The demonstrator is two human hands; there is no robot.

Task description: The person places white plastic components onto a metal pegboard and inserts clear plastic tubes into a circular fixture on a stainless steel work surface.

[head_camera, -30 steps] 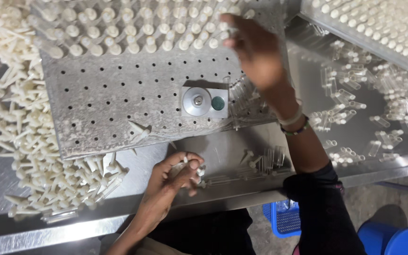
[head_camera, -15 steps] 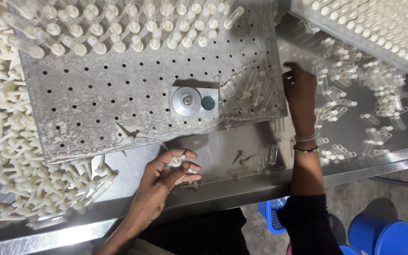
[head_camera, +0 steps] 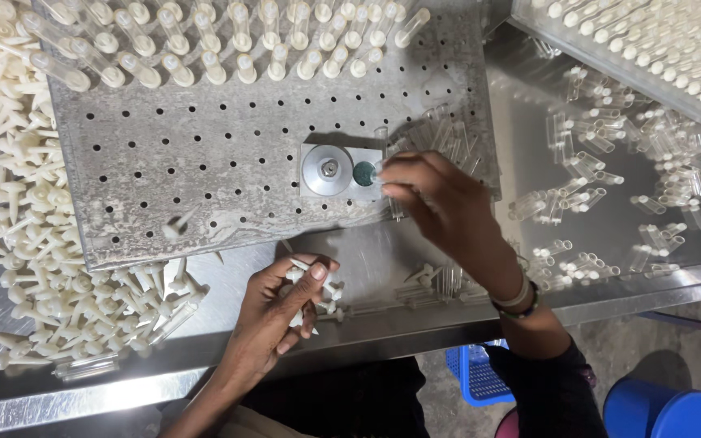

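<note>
Gripping white plugs point(head_camera: 318, 294), clear tube point(head_camera: 384, 166)

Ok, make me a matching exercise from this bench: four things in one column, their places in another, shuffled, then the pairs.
Things:
1. left hand
2. right hand
3. blue tub
4. loose pile of white plugs

Places:
A. bottom right corner, below the bench
B. at the near bench edge, closed on a few white plugs
C. left of the perforated metal plate
D. by the round metal disc, pinching a clear tube

Pairs: 1-B, 2-D, 3-A, 4-C
</note>
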